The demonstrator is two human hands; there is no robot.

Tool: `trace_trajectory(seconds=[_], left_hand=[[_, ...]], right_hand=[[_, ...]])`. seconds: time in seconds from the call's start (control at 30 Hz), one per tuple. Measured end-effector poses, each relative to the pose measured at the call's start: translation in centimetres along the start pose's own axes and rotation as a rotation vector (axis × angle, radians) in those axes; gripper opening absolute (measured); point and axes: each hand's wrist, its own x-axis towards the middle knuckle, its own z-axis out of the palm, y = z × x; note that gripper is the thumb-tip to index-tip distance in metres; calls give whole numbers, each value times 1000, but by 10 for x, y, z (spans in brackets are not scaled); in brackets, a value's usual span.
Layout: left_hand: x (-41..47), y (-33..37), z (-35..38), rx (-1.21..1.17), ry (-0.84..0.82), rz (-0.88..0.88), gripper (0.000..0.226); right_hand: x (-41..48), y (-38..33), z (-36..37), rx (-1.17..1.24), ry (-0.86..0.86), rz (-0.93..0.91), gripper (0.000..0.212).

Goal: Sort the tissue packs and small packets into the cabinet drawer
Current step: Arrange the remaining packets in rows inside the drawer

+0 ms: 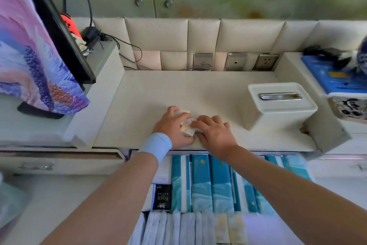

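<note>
My fingers [200, 120] curl down over a small pale packet [187, 126] on the cabinet top [158, 89], left hand [172, 125] on one side and right hand [215, 132] on the other, both bent in and pressing on it. More than one packet may be bunched under my palms; the blur and my own knuckles hide that. Neither hand has lifted anything; the grip is a loose gather, not a firm pinch, and I cannot tell whether my thumbs have got under the edge.

Just below my wrists, towards me, the open drawer [274, 227] is nearly packed: teal tissue packs [200, 185] stand on edge in a row, a dark pack marked "Face" [162, 197] sits beside them under my left forearm, and a row of pale packs [170, 229] runs nearest me. Off to the right of my fingers stands the white tissue box [282, 103], well clear.

To do this well, I judge I should squeeze the packet together between both hands, get my thumbs beneath it, and lift it as one bundle so it does not slide over the front edge. Then I would bring it straight back and down. Free room looks scarce, so I would aim for the pale end near my right forearm and slip it in upright.
</note>
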Motion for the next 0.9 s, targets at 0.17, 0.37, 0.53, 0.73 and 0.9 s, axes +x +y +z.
trace_trajectory(seconds=[0.17,0.37,0.53,0.73,0.9], left_hand=[[-41,18,1,-121,-125,-20,65],[-99,37,9,-224,-199,24,42],[-137,59,22,6,-346,41,33],[-163,63,41,64,-339,6,40],[-179,66,36,167,-389,9,65]], right_hand=[[-51,-15,-13,25,-68,44,36],[-122,-16,-18,229,-108,46,41],[-150,-20,-22,351,-200,124,45],[-152,-30,-27,608,-229,379,44],[-158,-17,-56,696,-194,578,38]])
